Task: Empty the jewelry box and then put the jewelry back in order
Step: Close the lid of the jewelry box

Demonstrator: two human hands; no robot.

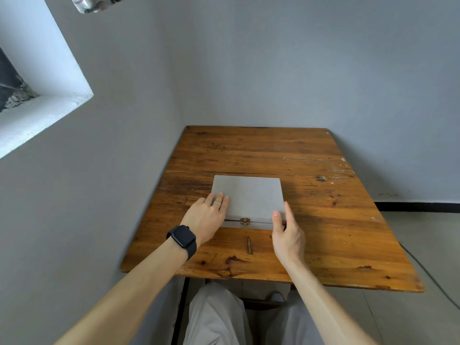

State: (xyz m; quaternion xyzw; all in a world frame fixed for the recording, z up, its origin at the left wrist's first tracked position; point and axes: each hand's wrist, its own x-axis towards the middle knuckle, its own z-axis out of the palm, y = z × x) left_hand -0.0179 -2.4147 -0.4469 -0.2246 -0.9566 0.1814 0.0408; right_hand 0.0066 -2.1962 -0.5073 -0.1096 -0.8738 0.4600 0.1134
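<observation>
A flat grey jewelry box (251,195) lies closed on the wooden table (323,232), its small brass clasp (244,221) facing me. My left hand (206,216) rests flat on the lid's near left corner, fingers straight. My right hand (286,230) touches the box's near right corner, thumb on the lid's edge and fingers along the side. Thin silver chains (308,159) and a few small pieces (343,168) lie on the table at the far right, apart from the box.
The table stands in a corner, with grey walls behind and to the left. A window recess (37,100) is at the upper left. A dark cable (433,277) runs over the floor to the right of the table. My knees are under the near edge.
</observation>
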